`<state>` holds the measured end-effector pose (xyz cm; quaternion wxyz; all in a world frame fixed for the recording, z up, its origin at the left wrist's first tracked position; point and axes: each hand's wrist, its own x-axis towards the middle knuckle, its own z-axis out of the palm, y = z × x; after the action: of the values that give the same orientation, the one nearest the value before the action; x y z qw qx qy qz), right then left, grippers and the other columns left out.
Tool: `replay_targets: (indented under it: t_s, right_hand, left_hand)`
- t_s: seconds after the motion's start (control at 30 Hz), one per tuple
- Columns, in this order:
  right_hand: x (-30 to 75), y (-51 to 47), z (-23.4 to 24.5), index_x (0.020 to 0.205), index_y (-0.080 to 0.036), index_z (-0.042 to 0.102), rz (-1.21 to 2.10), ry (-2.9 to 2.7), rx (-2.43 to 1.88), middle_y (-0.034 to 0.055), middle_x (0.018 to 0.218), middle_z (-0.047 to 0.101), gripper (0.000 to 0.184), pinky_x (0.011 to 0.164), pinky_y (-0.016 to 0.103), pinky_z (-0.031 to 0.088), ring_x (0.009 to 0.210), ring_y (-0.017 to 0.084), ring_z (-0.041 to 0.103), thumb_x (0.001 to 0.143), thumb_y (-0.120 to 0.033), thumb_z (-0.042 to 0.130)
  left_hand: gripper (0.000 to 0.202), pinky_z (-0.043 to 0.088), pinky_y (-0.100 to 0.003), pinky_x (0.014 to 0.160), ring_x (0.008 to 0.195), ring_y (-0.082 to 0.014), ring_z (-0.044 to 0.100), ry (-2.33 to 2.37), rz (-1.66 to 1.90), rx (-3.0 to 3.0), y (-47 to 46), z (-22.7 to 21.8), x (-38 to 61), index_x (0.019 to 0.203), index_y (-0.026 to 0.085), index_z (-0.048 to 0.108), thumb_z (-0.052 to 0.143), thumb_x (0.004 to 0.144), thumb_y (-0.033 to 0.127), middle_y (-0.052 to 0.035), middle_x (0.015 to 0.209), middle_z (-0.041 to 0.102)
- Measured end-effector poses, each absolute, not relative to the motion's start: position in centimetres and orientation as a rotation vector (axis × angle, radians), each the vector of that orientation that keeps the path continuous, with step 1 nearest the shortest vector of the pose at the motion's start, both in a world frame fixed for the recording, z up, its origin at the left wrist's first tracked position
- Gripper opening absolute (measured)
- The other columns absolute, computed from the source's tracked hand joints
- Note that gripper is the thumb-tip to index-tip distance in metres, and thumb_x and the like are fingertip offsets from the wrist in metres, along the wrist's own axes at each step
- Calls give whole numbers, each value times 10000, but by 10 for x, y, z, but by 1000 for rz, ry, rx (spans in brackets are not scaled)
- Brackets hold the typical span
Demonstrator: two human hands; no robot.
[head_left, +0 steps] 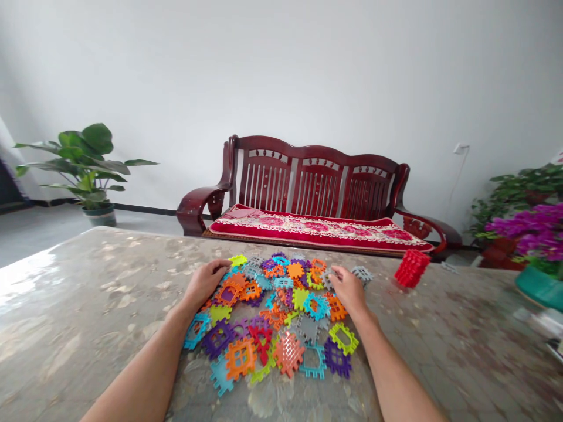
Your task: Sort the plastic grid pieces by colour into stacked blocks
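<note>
A loose heap of flat plastic interlocking building tiles lies on the table, in orange, blue, purple, grey, green and red. My left hand (208,282) rests at the heap's left edge, fingers stretched toward a yellow-green tile (238,260). At the right edge is my right hand (348,288), its fingers loosely bent and apart beside a grey tile (326,279). An orange window tile (241,357) and a salmon brick-pattern tile (289,353) lie at the near side. Some tiles overlap and partly hide others.
A red stack of tiles (412,268) stands right of the heap on the patterned table (109,310). Purple flowers in a teal pot (541,287) are at the right. Behind the table stands a wooden bench (316,181); a potted plant (97,213) is at the left.
</note>
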<state>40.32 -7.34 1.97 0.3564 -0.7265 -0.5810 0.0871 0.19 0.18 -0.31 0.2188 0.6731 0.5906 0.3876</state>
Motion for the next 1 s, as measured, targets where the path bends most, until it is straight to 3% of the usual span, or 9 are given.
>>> replay_targets:
  t_s: [0.2,0.67,1.0]
  right_hand:
    - [394,-82,24,1265,-148,606,127,-1650,-1963,115,1254,657,557,1039,328,415,1170,231,598,719,-246,653]
    - [396,-83,27,1315,-195,554,46,-1552,-1916,75,1227,669,605,1015,340,431,1134,226,607,714,-234,616]
    - [476,-83,29,1314,-163,550,-71,-1244,-1924,149,1248,658,595,1002,400,440,1132,261,621,750,-347,597]
  left_hand:
    - [386,507,-319,880,938,-237,689,1642,1064,1871,-1,1,3,964,226,730,504,768,470,-17,978,773]
    - [386,512,-320,886,933,-241,687,1625,1069,1857,2,-2,1,952,238,740,514,757,484,-11,972,774]
    - [406,508,-334,913,946,-245,686,1625,1077,1831,6,-7,-1,961,232,739,533,739,503,-24,983,773]
